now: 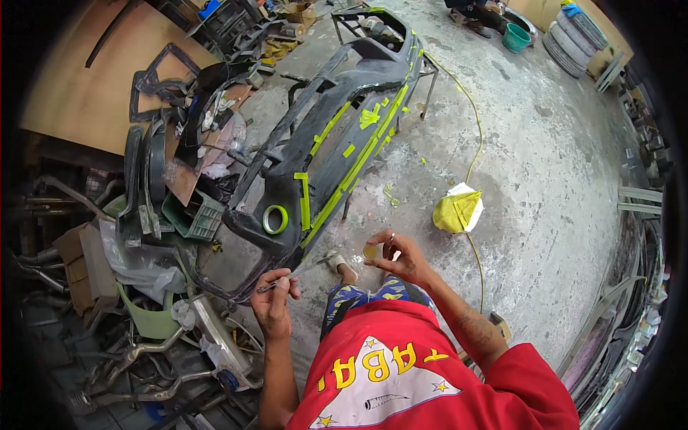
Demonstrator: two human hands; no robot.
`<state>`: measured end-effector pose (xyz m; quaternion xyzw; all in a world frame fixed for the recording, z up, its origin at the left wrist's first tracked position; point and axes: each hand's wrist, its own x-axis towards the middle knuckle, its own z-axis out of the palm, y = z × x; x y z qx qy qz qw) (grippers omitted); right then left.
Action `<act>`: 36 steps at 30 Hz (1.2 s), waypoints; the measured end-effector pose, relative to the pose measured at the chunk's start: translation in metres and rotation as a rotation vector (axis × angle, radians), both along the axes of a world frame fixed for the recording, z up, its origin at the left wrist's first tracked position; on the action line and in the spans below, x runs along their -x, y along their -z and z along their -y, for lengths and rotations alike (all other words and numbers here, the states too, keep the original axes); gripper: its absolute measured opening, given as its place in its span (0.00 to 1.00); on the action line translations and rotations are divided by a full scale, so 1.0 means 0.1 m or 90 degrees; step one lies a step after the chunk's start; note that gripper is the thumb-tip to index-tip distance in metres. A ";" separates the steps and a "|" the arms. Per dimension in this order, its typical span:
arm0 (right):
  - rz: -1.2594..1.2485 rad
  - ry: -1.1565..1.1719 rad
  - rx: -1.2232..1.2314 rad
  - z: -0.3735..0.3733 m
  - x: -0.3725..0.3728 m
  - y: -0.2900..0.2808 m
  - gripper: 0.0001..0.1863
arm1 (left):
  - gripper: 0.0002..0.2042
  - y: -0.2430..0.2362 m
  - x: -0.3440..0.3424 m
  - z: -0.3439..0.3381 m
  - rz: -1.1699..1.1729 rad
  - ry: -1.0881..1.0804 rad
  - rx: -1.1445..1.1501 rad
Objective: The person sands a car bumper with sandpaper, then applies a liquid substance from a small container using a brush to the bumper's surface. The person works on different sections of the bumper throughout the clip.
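In front of me my left hand (274, 301) is closed on a thin, stick-like tool (308, 268) with a pale, narrow end that points right. Its exact kind is unclear. My right hand (403, 259) pinches a small clear cup (371, 251) with something yellowish in it. Both hands are above my lap and apart from each other. Beyond the left hand lies a dark grey car bumper (351, 147) on a stand, marked with strips of yellow-green tape (373, 154). A roll of the same tape (274, 219) rests on the bumper's near end.
A yellow cloth (457, 211) lies on the concrete floor to the right, over a yellow hose (476, 122). Metal pipes (154, 351), a crate (192, 217) and a pale green tub (147, 315) crowd the left. Stacked tyres (573, 43) and a green bucket (515, 38) stand far right, near another person (476, 14).
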<state>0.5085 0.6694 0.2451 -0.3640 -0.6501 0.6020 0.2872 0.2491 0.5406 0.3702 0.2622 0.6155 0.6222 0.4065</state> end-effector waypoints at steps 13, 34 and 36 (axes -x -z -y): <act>-0.077 0.017 0.001 -0.04 -0.20 -0.16 0.22 | 0.07 -0.10 -0.43 -0.43 -0.219 0.214 0.037; 0.012 -0.054 -0.102 -0.23 -0.17 -0.20 0.22 | 0.07 0.10 -0.49 -0.48 -0.186 0.187 0.037; 0.016 -0.064 -0.101 -0.29 -0.14 -0.18 0.22 | 0.07 0.17 -0.48 -0.49 -0.189 0.177 0.034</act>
